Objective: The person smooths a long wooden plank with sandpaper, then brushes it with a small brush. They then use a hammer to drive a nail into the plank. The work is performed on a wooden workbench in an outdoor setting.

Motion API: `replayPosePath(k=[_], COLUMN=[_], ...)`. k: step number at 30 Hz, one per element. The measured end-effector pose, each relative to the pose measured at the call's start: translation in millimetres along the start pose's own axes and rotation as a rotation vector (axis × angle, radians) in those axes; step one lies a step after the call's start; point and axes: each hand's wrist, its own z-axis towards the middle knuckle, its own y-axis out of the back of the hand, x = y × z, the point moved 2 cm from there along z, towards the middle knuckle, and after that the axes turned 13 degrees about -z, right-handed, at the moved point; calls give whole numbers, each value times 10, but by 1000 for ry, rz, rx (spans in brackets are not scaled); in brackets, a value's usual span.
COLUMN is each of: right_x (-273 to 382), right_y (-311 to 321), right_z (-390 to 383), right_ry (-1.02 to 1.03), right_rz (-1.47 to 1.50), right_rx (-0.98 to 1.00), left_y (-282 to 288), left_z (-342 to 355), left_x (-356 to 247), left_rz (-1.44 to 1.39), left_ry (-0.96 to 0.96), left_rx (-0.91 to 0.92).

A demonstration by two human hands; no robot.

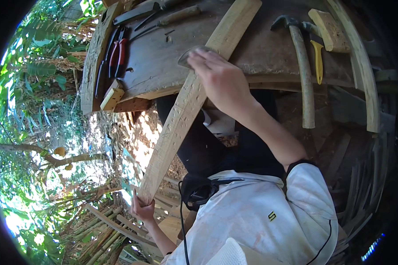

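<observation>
A long, pale wooden board (174, 126) slants from the far side of the workbench down to my lower left, its near part reaching past the bench edge. The fingers of my left hand (142, 208) are closed around its near end. Over the bench, my right hand (221, 81) presses a folded, thin grey sheet that looks like sandpaper (185, 58) against the board's upper face. Its fingers are together and cover most of the sheet. Small pits and dark marks run along the board.
On the bench (269, 57) lie red-handled pliers (118, 55) and wood-handled tools (179, 16) at the left. A hammer (301, 70), a yellow-handled tool (317, 59), a wood block (329, 32) and a curved wooden strip (362, 66) are at the right. A small block (112, 98) sits at the left corner.
</observation>
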Motion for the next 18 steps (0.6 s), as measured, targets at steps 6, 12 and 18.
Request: replayPosePath(k=[6,12,18], right_x=[379,93,-137], right_y=[4,55,277], right_z=[-398,-285,-124], right_ry=[256,47,-15], right_rz=[35,-82,43], right_rx=[-165,-190,-8], left_y=[-184,-364,-453], left_z=[142,396,576], left_x=[-150,-934,-1285], left_rz=[-109,-167,-219], left_ry=[-43,-29,22], left_rx=[10,30,55])
